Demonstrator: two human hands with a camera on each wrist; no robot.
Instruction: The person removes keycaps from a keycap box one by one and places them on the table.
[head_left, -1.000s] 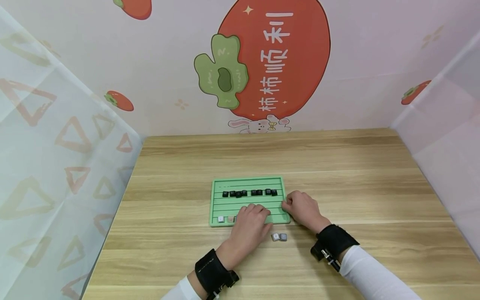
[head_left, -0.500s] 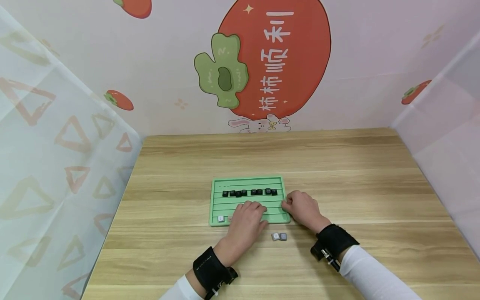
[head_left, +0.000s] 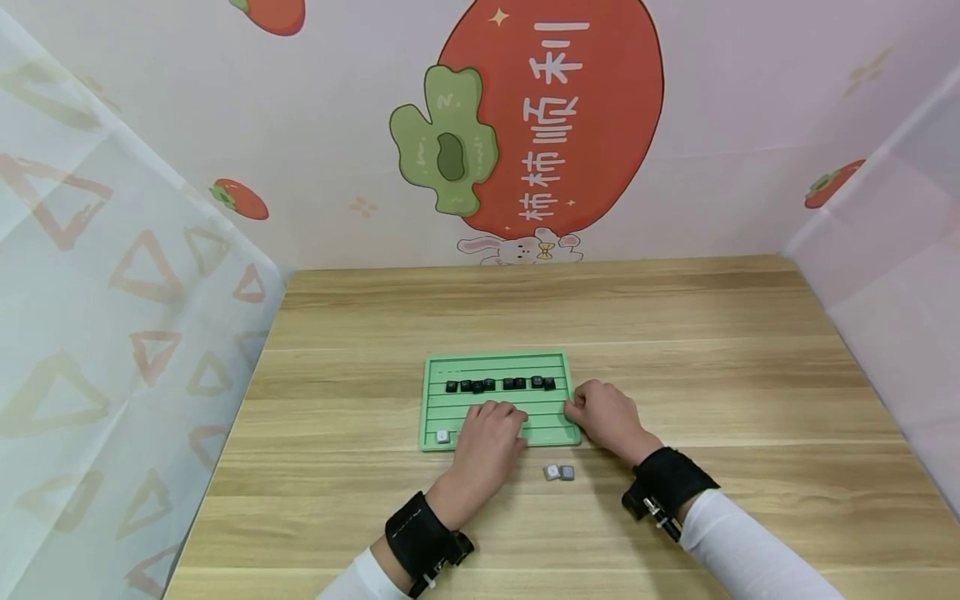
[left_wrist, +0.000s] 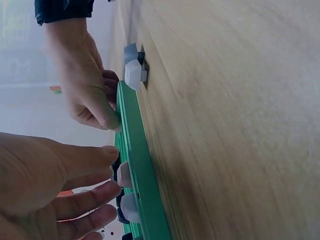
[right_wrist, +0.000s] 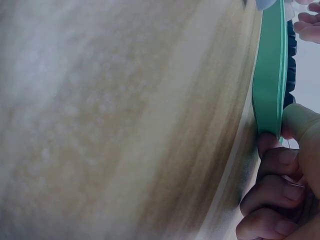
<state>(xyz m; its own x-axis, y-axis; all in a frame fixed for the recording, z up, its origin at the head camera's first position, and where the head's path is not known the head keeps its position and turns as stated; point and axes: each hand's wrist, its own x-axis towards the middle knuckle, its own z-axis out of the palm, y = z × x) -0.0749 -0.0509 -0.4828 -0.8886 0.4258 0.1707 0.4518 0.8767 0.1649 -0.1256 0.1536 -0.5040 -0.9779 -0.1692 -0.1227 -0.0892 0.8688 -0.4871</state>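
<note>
A shallow green tray point(head_left: 546, 436) with ridged lines lies on the table. Across its middle runs a row of several black keycaps point(head_left: 477, 387). A white keycap point(head_left: 442, 437) sits at its near left corner. My left hand point(head_left: 486, 442) is over the tray's near edge; in the left wrist view its thumb and fingers are parted and slightly bent, with the fingertips close by a pale keycap point(left_wrist: 124, 175). Whether they touch it is unclear. My right hand point(head_left: 609, 418) pinches the tray's right edge between thumb and finger, as the right wrist view shows.
Two loose keycaps, one white point(head_left: 552, 472) and one grey point(head_left: 567, 472), lie on the wooden table point(head_left: 712, 350) just in front of the tray. Printed cloth walls point(head_left: 337, 133) stand behind and at both sides of the table.
My left hand has shifted a little left along the tray's near edge, and now covers the beige keycap that showed beside the white one. The right hand stays in place.
</note>
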